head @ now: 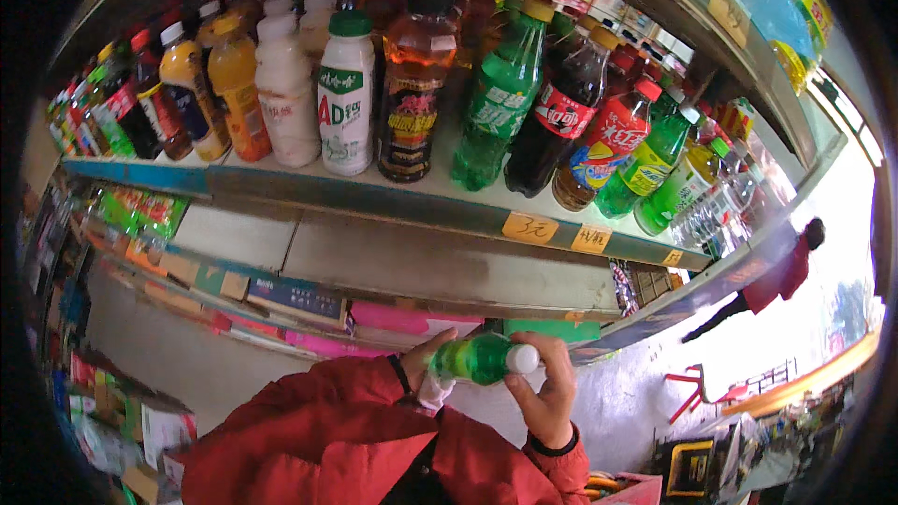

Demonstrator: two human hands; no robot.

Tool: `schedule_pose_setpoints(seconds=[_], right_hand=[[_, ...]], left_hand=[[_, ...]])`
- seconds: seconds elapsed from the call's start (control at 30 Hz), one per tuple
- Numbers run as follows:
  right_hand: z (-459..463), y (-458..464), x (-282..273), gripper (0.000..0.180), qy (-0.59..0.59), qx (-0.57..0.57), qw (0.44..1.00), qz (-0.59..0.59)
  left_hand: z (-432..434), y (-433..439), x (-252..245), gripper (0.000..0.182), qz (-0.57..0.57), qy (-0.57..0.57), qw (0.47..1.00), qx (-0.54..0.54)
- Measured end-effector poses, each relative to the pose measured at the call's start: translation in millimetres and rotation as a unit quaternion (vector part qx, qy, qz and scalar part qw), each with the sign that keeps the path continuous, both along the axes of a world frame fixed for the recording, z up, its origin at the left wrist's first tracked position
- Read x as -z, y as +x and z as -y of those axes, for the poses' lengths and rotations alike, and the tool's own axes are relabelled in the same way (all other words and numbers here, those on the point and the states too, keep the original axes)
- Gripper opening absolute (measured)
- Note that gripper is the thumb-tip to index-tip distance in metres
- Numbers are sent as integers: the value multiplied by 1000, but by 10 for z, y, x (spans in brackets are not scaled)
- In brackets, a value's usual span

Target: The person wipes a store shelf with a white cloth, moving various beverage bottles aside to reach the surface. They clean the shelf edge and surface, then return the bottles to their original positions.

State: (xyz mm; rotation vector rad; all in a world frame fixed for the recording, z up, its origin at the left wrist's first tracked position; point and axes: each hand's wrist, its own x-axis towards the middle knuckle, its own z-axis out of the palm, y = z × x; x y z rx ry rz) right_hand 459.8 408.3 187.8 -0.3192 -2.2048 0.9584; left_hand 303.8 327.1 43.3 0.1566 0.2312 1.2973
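Observation:
Close to my chest, a green plastic drink bottle [480, 358] lies tilted between my two hands. Its white cap [523, 359] points right and toward the camera. My left hand [422, 361] supports the base end, with a pale crumpled cloth [436, 391] beneath it; part of that hand is hidden. The thumb and fingers of my right hand [554, 386] close around the cap and neck.
Ahead, a shelf [400, 198] carries a row of drink bottles, including a white bottle with a green cap [347, 95], a green soda bottle [501, 98] and a cola bottle [558, 112]. Price tags [530, 227] hang from its edge. Cartons [298, 298] sit low down. A person [779, 277] stands right.

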Motion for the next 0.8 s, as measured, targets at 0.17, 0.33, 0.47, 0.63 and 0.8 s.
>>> schedule_pose_setpoints(seconds=[0.17, 0.33, 0.47, 0.63, 0.8], right_hand=[[-450, 309, -181, 44, 22, -71, 997, 35], [-801, 481, -222, 42, 54, -159, 985, 28], [-978, 560, -253, 39, 87, -204, 975, 2], [-1108, 598, -340, 33, 94, -210, 971, -62], [-1171, 705, -591, 31, 85, -155, 983, -42]], left_hand=[[-277, 324, 47, 55, 20, 28, 999, -37], [-433, 620, 168, 58, -42, -58, 990, -125], [-438, 733, 154, 60, -64, -28, 988, -137], [-248, 728, -189, 51, -538, -83, 789, -286], [145, 331, -1117, 30, -686, -101, 636, -340]])
